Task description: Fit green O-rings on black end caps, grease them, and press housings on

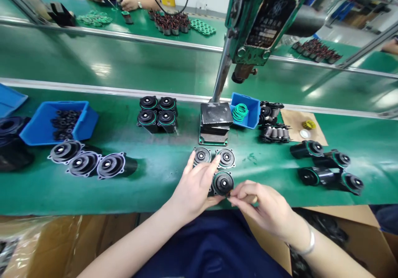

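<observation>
A black cylindrical motor housing (223, 182) with a green ring around its top stands at the bench's near edge. My left hand (196, 184) holds it from the left, thumb along its near side and fingers reaching over the far side. Those fingertips extend to two similar round housings, one at the left (202, 155) and one at the right (226, 158); a further part under my palm is mostly hidden. At the front housing's lower right rim, my right hand (259, 201) is closed in a pinch. What sits between its fingertips is too small and dark to name.
Ahead stands a green press (261, 25) over a metal block (217, 114). A blue bin (245, 110) holds green rings; another blue bin (40, 122) holds small black parts. Housings stand in groups left (83, 164), centre (158, 114) and right (329, 166). A co-worker's hands (127, 2) are beyond.
</observation>
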Demonstrator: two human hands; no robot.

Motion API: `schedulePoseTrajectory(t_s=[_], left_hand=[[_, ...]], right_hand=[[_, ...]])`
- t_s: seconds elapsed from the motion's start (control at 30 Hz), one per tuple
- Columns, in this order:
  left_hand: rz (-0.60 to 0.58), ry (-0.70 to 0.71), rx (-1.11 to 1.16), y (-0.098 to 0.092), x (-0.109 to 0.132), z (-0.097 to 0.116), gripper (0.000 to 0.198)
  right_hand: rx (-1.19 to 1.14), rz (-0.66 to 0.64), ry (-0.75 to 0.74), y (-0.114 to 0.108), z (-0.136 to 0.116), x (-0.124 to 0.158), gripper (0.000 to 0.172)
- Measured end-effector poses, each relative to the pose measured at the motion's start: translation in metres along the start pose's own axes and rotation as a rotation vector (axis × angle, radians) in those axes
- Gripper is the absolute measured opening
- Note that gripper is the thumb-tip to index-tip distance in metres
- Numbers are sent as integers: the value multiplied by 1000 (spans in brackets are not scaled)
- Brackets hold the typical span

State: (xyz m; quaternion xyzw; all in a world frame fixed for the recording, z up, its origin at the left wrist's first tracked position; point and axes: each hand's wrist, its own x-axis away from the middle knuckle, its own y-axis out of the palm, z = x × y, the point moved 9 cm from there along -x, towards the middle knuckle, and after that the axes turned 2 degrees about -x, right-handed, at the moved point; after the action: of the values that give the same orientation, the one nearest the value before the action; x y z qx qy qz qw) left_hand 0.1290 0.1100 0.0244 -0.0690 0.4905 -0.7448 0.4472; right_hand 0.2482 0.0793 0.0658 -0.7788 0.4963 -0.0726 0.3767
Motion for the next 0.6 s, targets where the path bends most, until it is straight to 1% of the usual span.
schedulePoseTrajectory(t_s=[0.1,0.17,0.2,0.27,0.3,0.37,0.43,0.5,0.6], left_hand=[[1,40,-31,-1,-1,4,106],[7,52,-49,-1,-1,6,104],[13,52,-52,-2,-1,6,102],[24,49,-48,-2,0,5,98],[28,48,-43,-2,0,5,94],[38,44,-38,-2,1,4,84],[45,38,-42,-1,2,3,76],[51,36,-44,-1,2,2,75],[37,29,-33,0,2,1,84]], right_hand=[[-50,102,-46,0,-5,-2,16],[-24,109,-115,-2,-13,-4,19],[30,89,-178,-1,-20,-5,18],[212,31,-344,5,-37,-6,19],[311,18,-425,9,-45,-7,21],[456,26,-521,16,-56,-10,23],[512,32,-564,23,-64,-13,19],[522,2,-581,31,-69,-15,18],[499,-66,-587,40,-74,-10,18]])
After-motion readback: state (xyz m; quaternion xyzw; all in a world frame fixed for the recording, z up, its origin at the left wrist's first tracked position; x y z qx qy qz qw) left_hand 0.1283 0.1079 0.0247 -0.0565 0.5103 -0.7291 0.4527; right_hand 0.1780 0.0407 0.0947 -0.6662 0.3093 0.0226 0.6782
